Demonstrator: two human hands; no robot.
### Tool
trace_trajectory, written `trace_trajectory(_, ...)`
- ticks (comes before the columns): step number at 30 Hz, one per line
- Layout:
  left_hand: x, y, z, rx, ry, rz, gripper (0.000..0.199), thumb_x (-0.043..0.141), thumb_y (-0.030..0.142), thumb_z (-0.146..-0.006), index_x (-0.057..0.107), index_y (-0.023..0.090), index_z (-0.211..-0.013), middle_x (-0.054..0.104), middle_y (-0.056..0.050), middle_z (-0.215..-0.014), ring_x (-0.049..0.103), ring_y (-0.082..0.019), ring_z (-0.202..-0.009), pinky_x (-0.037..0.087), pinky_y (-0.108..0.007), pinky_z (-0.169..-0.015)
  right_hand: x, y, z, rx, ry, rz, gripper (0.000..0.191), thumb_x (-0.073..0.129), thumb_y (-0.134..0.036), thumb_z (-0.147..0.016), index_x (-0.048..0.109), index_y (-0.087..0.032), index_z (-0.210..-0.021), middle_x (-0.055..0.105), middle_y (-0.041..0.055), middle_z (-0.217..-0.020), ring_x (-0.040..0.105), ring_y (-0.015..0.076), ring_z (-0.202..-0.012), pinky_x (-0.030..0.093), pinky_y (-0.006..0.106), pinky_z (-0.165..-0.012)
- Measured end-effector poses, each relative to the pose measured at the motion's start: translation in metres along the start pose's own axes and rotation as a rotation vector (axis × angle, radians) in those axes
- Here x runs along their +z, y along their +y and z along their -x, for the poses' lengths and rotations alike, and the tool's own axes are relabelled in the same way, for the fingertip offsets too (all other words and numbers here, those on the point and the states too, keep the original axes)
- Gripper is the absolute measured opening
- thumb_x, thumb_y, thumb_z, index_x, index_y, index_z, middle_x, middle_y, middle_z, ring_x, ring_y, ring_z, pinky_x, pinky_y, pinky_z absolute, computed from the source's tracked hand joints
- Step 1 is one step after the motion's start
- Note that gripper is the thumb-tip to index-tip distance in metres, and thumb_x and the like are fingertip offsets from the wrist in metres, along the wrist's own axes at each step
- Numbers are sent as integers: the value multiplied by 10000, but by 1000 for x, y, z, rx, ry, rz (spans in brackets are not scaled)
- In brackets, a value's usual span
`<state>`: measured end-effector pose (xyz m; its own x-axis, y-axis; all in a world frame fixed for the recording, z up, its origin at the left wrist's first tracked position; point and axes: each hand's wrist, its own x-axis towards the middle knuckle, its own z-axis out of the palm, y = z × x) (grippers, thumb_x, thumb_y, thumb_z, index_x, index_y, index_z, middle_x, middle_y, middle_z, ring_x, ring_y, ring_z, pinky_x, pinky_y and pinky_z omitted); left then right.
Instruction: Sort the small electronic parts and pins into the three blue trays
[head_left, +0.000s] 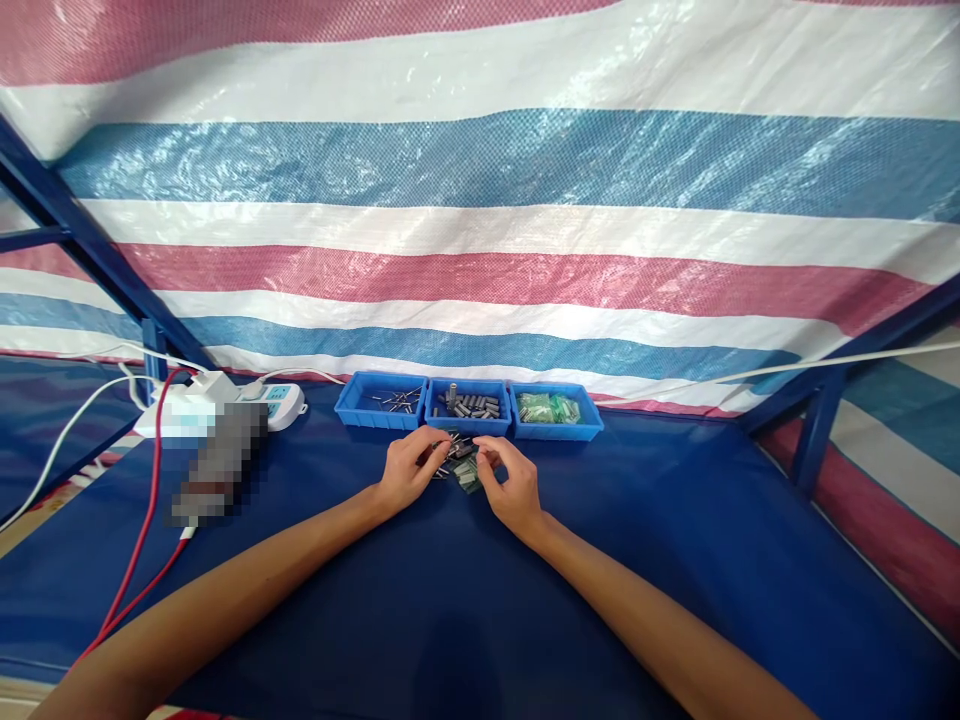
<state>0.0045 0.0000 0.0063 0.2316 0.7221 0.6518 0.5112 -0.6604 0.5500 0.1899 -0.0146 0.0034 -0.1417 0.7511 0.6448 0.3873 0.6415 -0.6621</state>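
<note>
My left hand is closed in a pinch at the left side of a small heap of dark and silvery metal parts. Facing it from the right, my right hand has thumb and forefinger pressed together. What either pinch holds is too small to name. Below the heap, between the hands, lies a small clear packet. Just behind stand three blue bins: the left bin has thin metal pins, the middle bin short grey cylinders, one upright, and the right bin greenish clear packets.
A blue-covered table lies under my forearms. At left are a white power strip with plugs, a blurred dark object and a red cable. Blue metal frame posts and a striped tarp close off the back.
</note>
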Motion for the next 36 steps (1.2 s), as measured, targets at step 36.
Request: trace_trajectory(36, 0, 0, -1, 42, 8, 8, 132, 505, 228, -903, 612, 151, -912, 628, -28, -765, 515, -81, -559, 415, -195, -554, -1, -1, 0, -4, -8, -101, 195, 478, -169, -887, 599, -198, -1038, 607, 42, -839, 585, 138, -681, 489, 258, -625)
